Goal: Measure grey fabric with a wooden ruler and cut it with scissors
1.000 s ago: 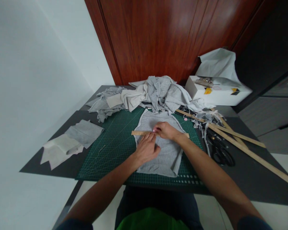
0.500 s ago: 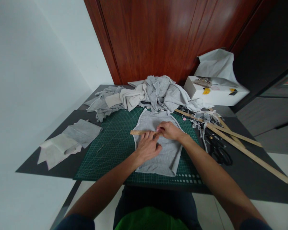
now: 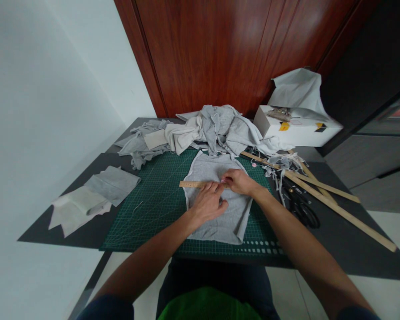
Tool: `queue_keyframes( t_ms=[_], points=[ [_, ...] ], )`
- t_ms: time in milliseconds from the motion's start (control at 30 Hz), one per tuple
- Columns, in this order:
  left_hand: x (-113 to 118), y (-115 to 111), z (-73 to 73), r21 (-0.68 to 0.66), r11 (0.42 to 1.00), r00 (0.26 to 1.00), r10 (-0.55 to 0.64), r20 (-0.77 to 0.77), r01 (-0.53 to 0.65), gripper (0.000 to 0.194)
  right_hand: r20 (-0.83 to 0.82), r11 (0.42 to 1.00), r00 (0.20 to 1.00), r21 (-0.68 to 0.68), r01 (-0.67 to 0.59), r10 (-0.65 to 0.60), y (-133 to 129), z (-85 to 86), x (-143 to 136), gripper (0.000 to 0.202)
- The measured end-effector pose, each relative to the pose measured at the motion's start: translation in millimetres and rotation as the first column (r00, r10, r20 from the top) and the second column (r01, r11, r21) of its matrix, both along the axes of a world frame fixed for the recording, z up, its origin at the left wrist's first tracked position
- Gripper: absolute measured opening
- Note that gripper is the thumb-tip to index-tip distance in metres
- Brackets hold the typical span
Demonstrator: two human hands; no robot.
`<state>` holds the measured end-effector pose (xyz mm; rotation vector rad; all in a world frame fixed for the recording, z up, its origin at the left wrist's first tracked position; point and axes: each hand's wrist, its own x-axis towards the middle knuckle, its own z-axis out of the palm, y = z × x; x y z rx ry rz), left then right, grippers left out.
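Observation:
A grey piece of fabric [image 3: 220,222] lies flat on the green cutting mat [image 3: 163,191]. Across its middle runs a short wooden ruler [image 3: 190,184], its left end reaching past the fabric's edge. My left hand [image 3: 208,204] is open, fingers stretched out and pressing the ruler down onto the cloth. Just right of those fingertips, my right hand [image 3: 235,179] pinches a small pink piece, which looks like tailor's chalk [image 3: 224,180], at the ruler's upper edge. The right part of the ruler is largely hidden by my hands.
Crumpled grey and white cloth [image 3: 216,129] is heaped at the back. Cut pieces [image 3: 96,191] lie on the left. On the right are black scissors [image 3: 302,209], wooden strips [image 3: 340,213], fabric scraps [image 3: 286,162] and a white box [image 3: 296,126]. Another pink bit [image 3: 254,165] rests near the strips.
My right hand has slid slightly to the right along the ruler with the pink piece. My left hand has shifted a little right too. The whole view has moved slightly.

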<state>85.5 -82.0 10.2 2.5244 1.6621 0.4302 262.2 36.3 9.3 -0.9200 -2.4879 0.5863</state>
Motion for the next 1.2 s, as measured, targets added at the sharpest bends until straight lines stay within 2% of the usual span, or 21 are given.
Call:
queue_keyframes(
  t_ms=[100, 333, 500, 633, 767, 967, 1200],
  points=[
    [1.4, -1.2, -1.2, 0.03, 1.0, 0.999, 0.001, -0.041, 0.0, 0.051, 0.028, 1.0, 0.999, 0.002, 0.021, -0.021, 0.7, 0.5, 5.1, 0.014],
    [5.3, -0.3, 1.7, 0.027, 1.0, 0.994, 0.019, -0.107, -0.016, 0.041, -0.026, 1.0, 0.999, 0.013, 0.027, -0.027, -4.8, -1.3, 4.8, 0.016],
    [8.4, 0.1, 0.3, 0.024, 1.0, 0.998, 0.001, -0.063, 0.0, 0.04, 0.045, 0.998, 0.997, 0.006, 0.067, -0.067, -0.3, 0.4, 23.8, 0.019],
    [10.5, 2.9, 0.3, 0.013, 0.999, 0.998, -0.04, -0.039, 0.04, 0.039, 0.019, 0.996, 0.996, 0.021, 0.082, -0.082, -2.2, 1.4, 25.4, 0.018],
    [11.7, 4.8, 2.9, 0.003, 0.999, 0.998, -0.048, -0.047, 0.048, 0.038, 0.008, 0.998, 0.998, 0.023, 0.064, -0.064, -4.5, 0.5, 27.6, 0.017],
    [14.8, 3.4, 6.0, 0.01, 0.999, 0.996, -0.037, -0.084, 0.038, 0.047, 0.065, 0.992, 0.992, 0.073, 0.101, -0.106, -0.6, 1.0, 44.8, 0.02],
    [22.4, 7.2, 13.0, -0.026, 1.0, 0.991, -0.02, -0.134, 0.017, 0.035, -0.018, 0.994, 0.997, 0.072, 0.082, -0.081, -1.9, -6.8, 44.5, 0.017]
  ],
)
